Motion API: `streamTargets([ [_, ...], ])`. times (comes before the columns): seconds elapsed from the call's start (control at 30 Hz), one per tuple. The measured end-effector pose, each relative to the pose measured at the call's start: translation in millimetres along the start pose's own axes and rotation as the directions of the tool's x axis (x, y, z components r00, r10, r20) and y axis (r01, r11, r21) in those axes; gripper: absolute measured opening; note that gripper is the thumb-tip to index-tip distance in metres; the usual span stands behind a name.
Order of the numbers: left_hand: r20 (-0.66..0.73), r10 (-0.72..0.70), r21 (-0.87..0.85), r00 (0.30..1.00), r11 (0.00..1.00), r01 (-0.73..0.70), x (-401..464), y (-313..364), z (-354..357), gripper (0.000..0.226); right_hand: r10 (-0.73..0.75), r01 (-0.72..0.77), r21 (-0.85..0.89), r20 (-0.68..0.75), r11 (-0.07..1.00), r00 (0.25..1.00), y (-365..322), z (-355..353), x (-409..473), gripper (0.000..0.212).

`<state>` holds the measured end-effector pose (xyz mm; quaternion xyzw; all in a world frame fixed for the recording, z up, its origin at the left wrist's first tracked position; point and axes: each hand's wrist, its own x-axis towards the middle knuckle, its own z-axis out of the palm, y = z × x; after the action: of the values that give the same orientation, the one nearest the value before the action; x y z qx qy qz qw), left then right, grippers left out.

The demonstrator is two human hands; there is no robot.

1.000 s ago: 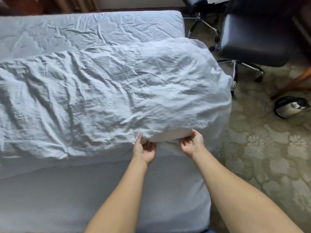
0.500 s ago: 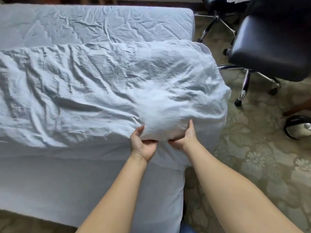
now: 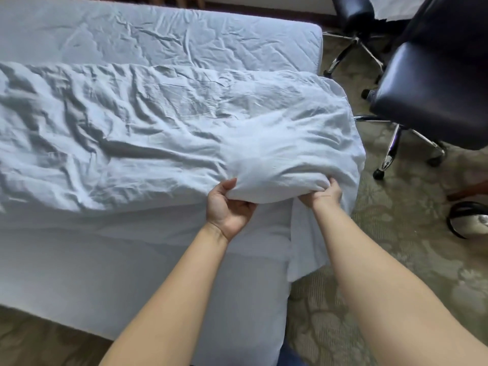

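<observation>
Since half a second ago the two hands have drawn apart along the near edge of the duvet (image 3: 158, 133), the right one sliding out toward its corner, and a loose flap of cover (image 3: 306, 249) now hangs down below that wrist. On the left hand (image 3: 227, 207) the thumb lies on top of the fold and the fingers (image 3: 245, 207) are curled in beneath it, pinching the padded edge between them. The right hand (image 3: 320, 196) has its thumb pressed up against the bulge of fabric; its fingers are tucked under the bundle and mostly hidden, clamped on the cloth. Between the two hands the edge of the duvet is bunched into a thick white roll, lifted a little off the bed. From there the duvet spreads away to the left and back, heavily creased, lying across the mattress (image 3: 184, 35), whose fitted sheet shows bare beyond it and also in front of it, under the forearms. The right end of the duvet overhangs the side of the mattress above the patterned carpet (image 3: 412, 247). On that carpet to the right stands a dark office chair (image 3: 435, 88), with a second chair (image 3: 353, 19) behind it, and a round dark-and-silver object (image 3: 472, 220) lies near the picture's right edge.
</observation>
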<state>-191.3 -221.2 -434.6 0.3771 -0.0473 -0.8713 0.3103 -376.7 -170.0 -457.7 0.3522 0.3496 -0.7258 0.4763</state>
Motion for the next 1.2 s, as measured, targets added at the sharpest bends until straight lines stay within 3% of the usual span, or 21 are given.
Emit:
streamTargets([
  [0.1,0.018,0.009,-0.041,1.0,0.999,-0.008,-2,2,-14,0.029,-0.058,0.057,0.013,0.378,0.998,0.924,-13,-10,-8,0.044],
  [0.17,-0.056,0.016,-0.071,0.998,0.997,-0.02,3,-7,-36,0.03,-0.04,0.072,-0.047,0.482,0.996,0.875,-16,-28,-10,0.062],
  [0.23,-0.22,0.005,-0.114,0.975,0.993,-0.031,11,-28,-65,0.03,0.041,0.007,-0.123,0.384,0.992,0.923,-13,-55,-1,0.075],
  [0.3,-0.363,-0.022,-0.139,0.931,0.99,-0.031,18,-53,-87,0.02,0.082,-0.049,-0.201,0.159,0.978,0.984,-10,-88,10,0.077],
  [0.37,-0.386,-0.045,-0.161,0.921,0.987,-0.019,19,-80,-93,0.015,0.054,-0.05,-0.298,0.004,0.953,0.999,-9,-113,16,0.051],
  [0.43,-0.341,-0.059,-0.12,0.938,0.993,0.019,22,-106,-84,0.016,-0.007,-0.011,-0.415,-0.043,0.91,0.999,-11,-121,17,0.021],
  [0.5,-0.253,-0.061,-0.009,0.966,0.998,0.061,27,-131,-64,0.03,-0.054,0.048,-0.614,0.009,0.788,0.999,-17,-115,22,0.016],
  [0.6,-0.276,0.003,0.059,0.961,0.998,0.014,39,-159,-27,0.058,-0.053,0.13,-0.886,0.119,0.445,0.991,-31,-103,29,0.047],
  [0.67,-0.332,0.072,0.06,0.94,0.997,-0.055,50,-167,-9,0.052,-0.038,0.246,-0.952,0.244,0.184,0.969,-52,-97,28,0.056],
  [0.7,-0.345,0.105,0.072,0.933,0.994,-0.085,53,-170,-2,0.042,0.02,0.334,-0.942,0.334,0.001,0.942,-65,-99,29,0.054],
  [0.77,-0.368,0.162,0.071,0.915,0.987,-0.146,60,-174,7,0.024,0.164,0.52,-0.738,0.502,-0.431,0.849,-91,-106,37,0.05],
  [0.8,-0.381,0.19,0.058,0.905,0.982,-0.182,61,-174,13,0.02,0.249,0.576,-0.503,0.575,-0.644,0.78,-104,-110,40,0.047],
  [0.83,-0.385,0.213,0.035,0.898,0.976,-0.216,62,-174,20,0.019,0.325,0.563,-0.198,0.647,-0.803,0.69,-116,-112,46,0.047],
  [0.87,-0.386,0.237,0.012,0.892,0.968,-0.252,61,-175,28,0.019,0.404,0.506,0.056,0.681,-0.86,0.611,-123,-114,55,0.057],
  [0.93,-0.386,0.282,-0.016,0.878,0.95,-0.312,58,-174,39,0.019,0.491,0.396,0.308,0.683,-0.865,0.541,-131,-110,62,0.083],
  [1.0,-0.388,0.31,-0.039,0.868,0.936,-0.351,51,-171,49,0.018,0.558,0.269,0.502,0.616,-0.822,0.556,-133,-101,64,0.086],
  [1.1,-0.455,0.34,0.01,0.823,0.926,-0.377,49,-174,48,0.012,0.636,0.162,0.659,0.587,-0.735,0.5,-133,-81,72,0.054],
  [1.2,-0.558,0.362,0.269,0.747,0.93,-0.249,48,-196,39,0.029,0.683,0.237,0.679,0.52,-0.695,0.512,-139,-79,58,0.018],
])
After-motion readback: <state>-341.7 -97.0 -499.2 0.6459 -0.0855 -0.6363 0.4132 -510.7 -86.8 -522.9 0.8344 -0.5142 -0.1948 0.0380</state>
